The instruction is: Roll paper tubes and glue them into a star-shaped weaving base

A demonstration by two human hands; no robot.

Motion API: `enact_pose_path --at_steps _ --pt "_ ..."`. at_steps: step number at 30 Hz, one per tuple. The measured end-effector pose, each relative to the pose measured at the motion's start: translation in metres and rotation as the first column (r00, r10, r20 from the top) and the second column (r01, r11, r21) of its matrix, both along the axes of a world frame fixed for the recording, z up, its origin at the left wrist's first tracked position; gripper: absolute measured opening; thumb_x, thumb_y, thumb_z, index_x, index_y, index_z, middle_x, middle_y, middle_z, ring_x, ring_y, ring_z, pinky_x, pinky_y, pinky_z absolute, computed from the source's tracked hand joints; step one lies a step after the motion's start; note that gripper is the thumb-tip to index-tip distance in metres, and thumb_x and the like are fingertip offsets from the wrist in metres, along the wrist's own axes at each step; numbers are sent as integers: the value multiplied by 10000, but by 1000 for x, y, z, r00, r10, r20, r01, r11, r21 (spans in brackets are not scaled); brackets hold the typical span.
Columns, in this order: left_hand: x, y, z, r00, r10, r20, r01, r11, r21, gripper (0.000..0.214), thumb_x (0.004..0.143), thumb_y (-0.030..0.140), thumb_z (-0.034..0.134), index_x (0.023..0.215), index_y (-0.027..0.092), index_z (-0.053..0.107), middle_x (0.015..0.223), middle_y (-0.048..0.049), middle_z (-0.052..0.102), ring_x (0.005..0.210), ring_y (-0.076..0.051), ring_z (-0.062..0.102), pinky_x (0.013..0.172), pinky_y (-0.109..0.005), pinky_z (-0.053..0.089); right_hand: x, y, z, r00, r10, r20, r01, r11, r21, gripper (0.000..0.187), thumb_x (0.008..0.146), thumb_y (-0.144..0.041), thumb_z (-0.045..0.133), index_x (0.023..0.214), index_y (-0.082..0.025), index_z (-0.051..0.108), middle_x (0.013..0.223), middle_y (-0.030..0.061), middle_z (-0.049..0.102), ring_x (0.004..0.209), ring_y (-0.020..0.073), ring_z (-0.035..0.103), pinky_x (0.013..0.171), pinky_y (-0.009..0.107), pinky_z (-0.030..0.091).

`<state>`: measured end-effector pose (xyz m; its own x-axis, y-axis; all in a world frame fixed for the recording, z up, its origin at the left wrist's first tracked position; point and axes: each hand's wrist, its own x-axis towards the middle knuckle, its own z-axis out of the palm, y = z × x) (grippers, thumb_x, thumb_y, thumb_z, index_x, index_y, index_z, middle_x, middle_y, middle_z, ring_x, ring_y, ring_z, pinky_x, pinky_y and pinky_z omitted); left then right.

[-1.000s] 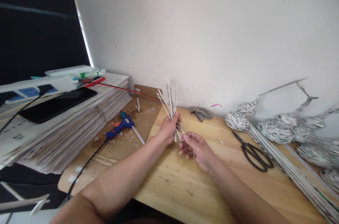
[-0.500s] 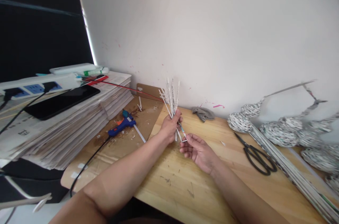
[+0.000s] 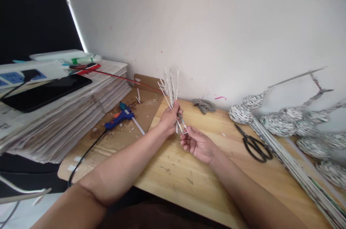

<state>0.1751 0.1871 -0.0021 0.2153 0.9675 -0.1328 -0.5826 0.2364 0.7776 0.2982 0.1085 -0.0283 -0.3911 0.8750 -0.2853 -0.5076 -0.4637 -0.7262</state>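
Note:
My left hand [image 3: 169, 118] is closed around a bunch of thin rolled paper sticks [image 3: 169, 86] that fan upward above a wooden table [image 3: 186, 171]. My right hand [image 3: 197, 145] sits just below and to the right, palm up, with its thumb and forefinger pinched on the lower end of one stick [image 3: 183, 127] from the bunch. Both hands hover a little above the tabletop, near the wall.
A blue glue gun [image 3: 119, 120] with a black cord lies on a cardboard sheet [image 3: 116, 142] to the left. A tall paper stack [image 3: 62, 110] carries a tablet and power strip. Black scissors [image 3: 254, 145], long paper rods [image 3: 294, 171], woven paper shapes [image 3: 281, 122] and a grey rag [image 3: 204, 105] lie right.
The view shifted a little, with everything sliding left and up in the picture. Both hands keep the same grip on the sticks and stay close together.

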Motion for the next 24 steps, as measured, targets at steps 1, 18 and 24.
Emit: enact_pose_path --at_steps 1,18,24 --pt "0 -1 0 1000 -2 1 2 1000 5 482 694 603 693 733 195 439 537 82 429 393 -36 310 368 -154 215 0 0 0 1000 11 -1 -11 1000 0 244 794 -369 717 843 -179 571 736 3 649 620 104 636 527 188 468" --pt "-1 -4 2 998 -63 4 62 996 62 502 694 641 666 736 198 432 515 94 404 388 -39 310 379 -168 236 -3 -1 3 997 49 59 -51 998 32 235 732 -301 777 746 -153 594 695 -3 645 555 73 599 487 158 454" --pt "0 -5 2 998 -70 -9 70 993 92 536 642 651 701 702 196 424 511 92 394 391 -37 316 372 -174 223 -3 -1 3 995 10 96 -15 999 42 258 696 -287 805 726 -154 585 677 -6 650 555 74 605 474 149 448"
